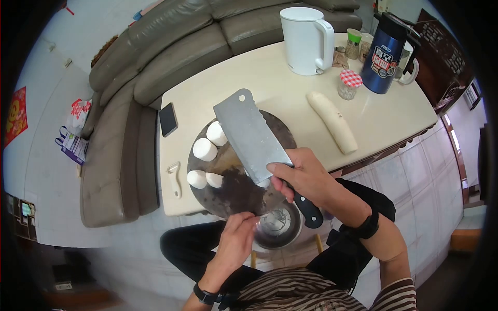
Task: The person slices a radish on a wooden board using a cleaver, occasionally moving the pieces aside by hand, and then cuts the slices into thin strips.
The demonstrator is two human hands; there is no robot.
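My right hand (306, 179) grips a cleaver (251, 137) at the black handle and the base of its blade. The broad blade tilts over a round, dark-stained chopping board (236, 197). Several thick white radish pieces (205, 150) rest on the board's left side. My left hand (236, 238) is at the board's near edge, fingers closed together; what they hold, if anything, is hidden. Just right of those fingers, a metal bowl (298, 230) sits below the board's edge with pale, shiny contents I cannot make out. A long, pale whole radish (333, 122) lies right of the board.
Left of the board are a peeler (175, 180) and a phone (168, 119). At the table's (199, 93) far right stand a white kettle (302, 41), a blue flask (383, 59) and a jar with a checked lid (349, 85). A grey sofa (176, 59) borders the table.
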